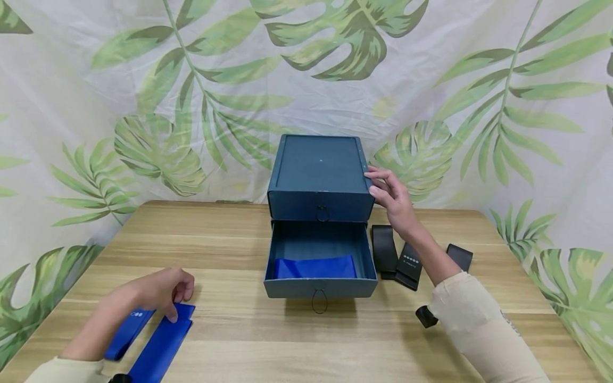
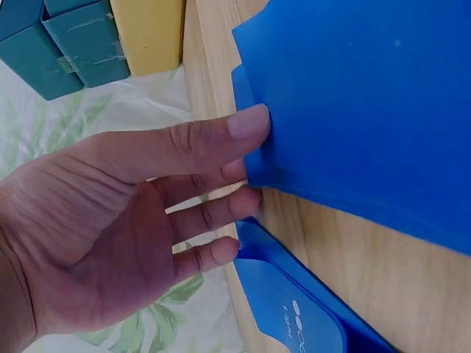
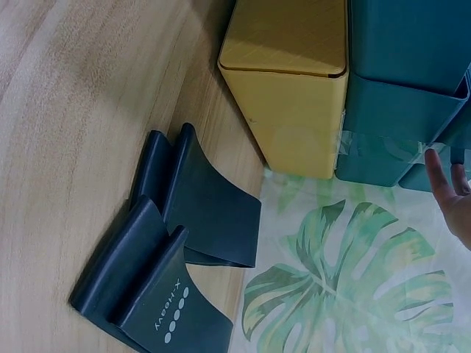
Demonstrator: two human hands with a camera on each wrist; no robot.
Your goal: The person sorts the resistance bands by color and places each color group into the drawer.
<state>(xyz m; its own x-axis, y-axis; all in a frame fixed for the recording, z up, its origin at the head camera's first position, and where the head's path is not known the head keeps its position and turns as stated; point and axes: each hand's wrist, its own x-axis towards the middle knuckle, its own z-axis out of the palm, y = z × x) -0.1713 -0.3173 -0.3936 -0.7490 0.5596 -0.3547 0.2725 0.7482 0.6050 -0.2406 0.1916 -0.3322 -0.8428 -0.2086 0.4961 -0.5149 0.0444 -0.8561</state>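
My left hand (image 1: pixel 152 292) pinches the edge of a flat blue resistance band (image 1: pixel 160 346) at the front left, thumb on top. In the left wrist view the band (image 2: pixel 360 110) spreads out to the right of the thumb. Beside it lies a folded blue band (image 1: pixel 125 335) printed "Light". My right hand (image 1: pixel 396 205) rests its fingertips against the right side of a dark teal drawer box (image 1: pixel 318 165). Under the box's closed top drawer, another drawer (image 1: pixel 321 289) stands pulled out, with a blue band (image 1: pixel 316 267) inside.
Several black folded bands lie right of the drawers, one marked "X-Heavy" (image 3: pixel 184 301). A yellow box (image 3: pixel 294 110) sits beneath the teal ones, joined by clear tape. Behind the table (image 1: pixel 230 330) hangs a leaf-patterned cloth (image 1: pixel 330 101).
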